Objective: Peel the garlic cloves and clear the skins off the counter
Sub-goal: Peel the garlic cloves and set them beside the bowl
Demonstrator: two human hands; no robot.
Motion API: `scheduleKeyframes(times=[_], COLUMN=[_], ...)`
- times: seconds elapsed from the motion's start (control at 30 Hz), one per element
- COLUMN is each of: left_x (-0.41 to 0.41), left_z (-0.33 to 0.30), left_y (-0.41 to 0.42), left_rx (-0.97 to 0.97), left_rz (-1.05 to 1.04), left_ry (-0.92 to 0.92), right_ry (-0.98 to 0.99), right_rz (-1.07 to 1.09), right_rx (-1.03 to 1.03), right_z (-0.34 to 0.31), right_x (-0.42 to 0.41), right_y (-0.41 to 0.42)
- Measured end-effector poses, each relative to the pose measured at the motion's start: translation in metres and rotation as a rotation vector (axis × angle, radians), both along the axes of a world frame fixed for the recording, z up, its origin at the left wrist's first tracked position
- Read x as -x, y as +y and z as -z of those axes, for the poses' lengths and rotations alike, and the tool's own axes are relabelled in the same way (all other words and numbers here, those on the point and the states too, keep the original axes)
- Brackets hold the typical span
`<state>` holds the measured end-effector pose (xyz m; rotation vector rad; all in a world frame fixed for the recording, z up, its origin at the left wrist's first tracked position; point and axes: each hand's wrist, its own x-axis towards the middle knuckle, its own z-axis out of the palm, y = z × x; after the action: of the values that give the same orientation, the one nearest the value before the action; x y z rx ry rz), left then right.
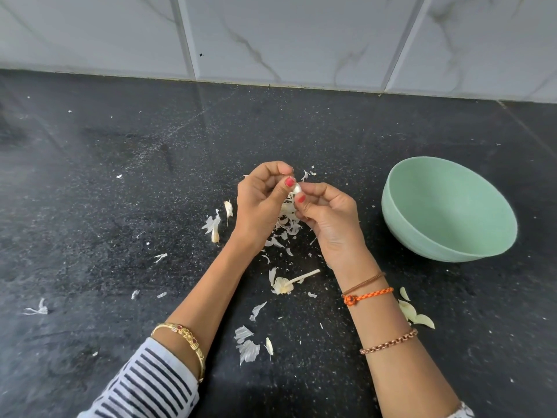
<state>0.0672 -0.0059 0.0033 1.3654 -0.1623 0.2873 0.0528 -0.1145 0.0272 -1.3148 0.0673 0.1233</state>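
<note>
A small white garlic clove is pinched between both my hands above the black counter. My left hand holds it from the left with thumb and curled fingers. My right hand pinches it from the right. Loose papery skins lie in a heap right under my hands. A bare garlic stem with its root base lies between my forearms. More skin flakes are scattered toward the near edge, and others lie left of my left hand.
A pale green bowl stands on the counter right of my hands; nothing shows inside it. Larger yellowish skins lie right of my right forearm. A white marbled tile wall closes the counter at the back.
</note>
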Motion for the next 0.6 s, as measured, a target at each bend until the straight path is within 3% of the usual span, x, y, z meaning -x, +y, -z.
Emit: scheduleKeyframes(times=[0.17, 0.33, 0.6], left_x=[0.002, 0.008, 0.008], left_z=[0.0, 0.003, 0.001], left_y=[-0.004, -0.012, -0.012], left_rx=[-0.011, -0.259, -0.444], left_rz=[-0.078, -0.166, -0.242], left_ry=[-0.079, -0.167, -0.291], right_ry=[0.097, 0.143, 0.193], right_rz=[0.1, 0.207, 0.316], right_rx=[-0.13, -0.108, -0.194], right_z=[-0.001, 0.001, -0.001], right_x=[-0.003, -0.003, 0.0], right_y=[0.003, 0.004, 0.013])
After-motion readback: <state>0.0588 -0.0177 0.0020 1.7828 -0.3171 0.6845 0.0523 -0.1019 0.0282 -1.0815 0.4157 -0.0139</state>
